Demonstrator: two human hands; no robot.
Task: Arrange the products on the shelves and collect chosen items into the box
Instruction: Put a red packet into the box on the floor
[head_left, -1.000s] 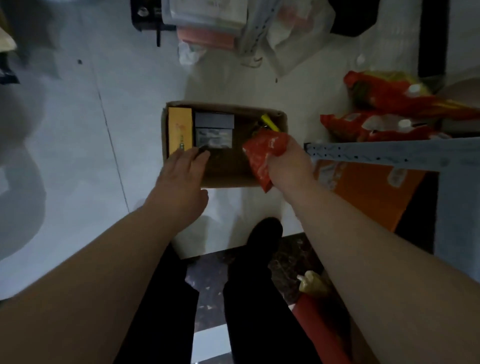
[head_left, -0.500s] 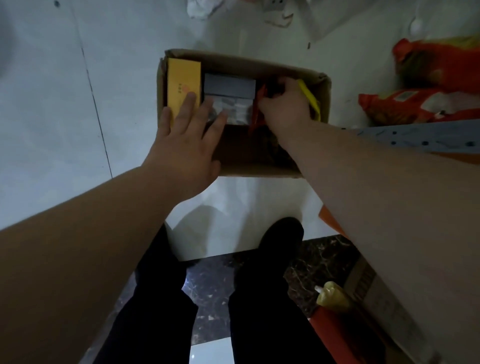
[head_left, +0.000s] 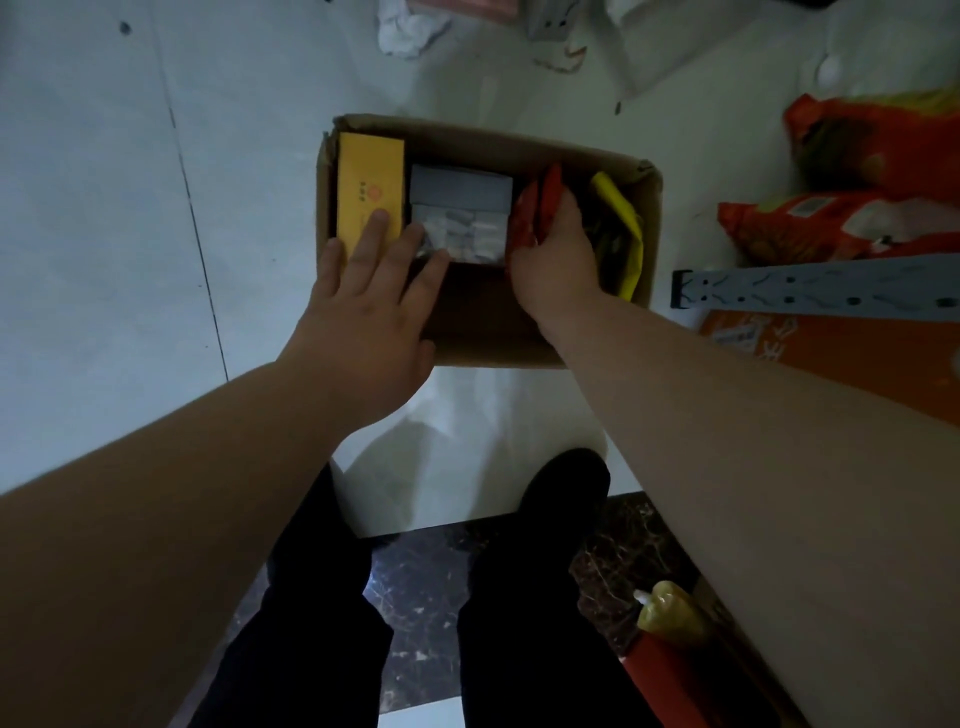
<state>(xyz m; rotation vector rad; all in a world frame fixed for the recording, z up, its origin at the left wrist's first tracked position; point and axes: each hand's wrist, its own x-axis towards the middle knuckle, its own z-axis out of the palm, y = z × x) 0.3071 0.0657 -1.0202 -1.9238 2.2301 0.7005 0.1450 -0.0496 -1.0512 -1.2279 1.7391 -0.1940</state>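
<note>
1. I see the open brown cardboard box (head_left: 493, 358) at the upper centre of the frame, sitting on the pale floor.
2. A flat yellow carton (head_left: 370, 176) lies along its left wall, with the left hand (head_left: 363, 312) resting straight fingers on its near end.
3. A grey box (head_left: 460, 189) sits just right of it. A clear pack of white pieces (head_left: 467, 234) touches its near side.
4. A red packet (head_left: 537, 208) stands on edge right of centre, gripped by the right hand (head_left: 558, 260).
5. A yellow packet (head_left: 621, 223) leans against the right wall.

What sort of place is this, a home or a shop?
Probably a small shop or its stockroom. A perforated metal shelf rail runs beside red snack bags, and a cardboard box on the pale floor holds packaged goods.
</note>
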